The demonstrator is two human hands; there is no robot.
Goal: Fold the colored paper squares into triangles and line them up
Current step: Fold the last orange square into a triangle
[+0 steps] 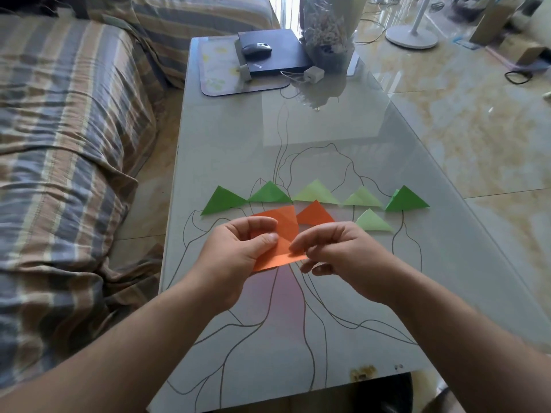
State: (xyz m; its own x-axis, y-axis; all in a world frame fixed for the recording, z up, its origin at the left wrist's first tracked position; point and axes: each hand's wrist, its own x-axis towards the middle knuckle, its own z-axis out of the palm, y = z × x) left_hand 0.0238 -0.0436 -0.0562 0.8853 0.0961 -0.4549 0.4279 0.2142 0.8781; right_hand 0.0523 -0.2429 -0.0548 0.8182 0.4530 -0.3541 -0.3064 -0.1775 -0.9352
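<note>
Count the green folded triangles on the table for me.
6. Five sit in the far row: dark green, dark green, light green, light green, dark green. One light green lies nearer, right of the orange triangle. None seems hidden.

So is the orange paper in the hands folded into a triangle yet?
Not yet. The orange paper still looks roughly square, held above the table by the left hand and right hand, only partly creased.

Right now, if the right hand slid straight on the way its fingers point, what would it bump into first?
The right hand points left, its fingertips already pinching the orange paper. Just past that sheet it would likely meet the left hand, though depth is unclear.
</note>
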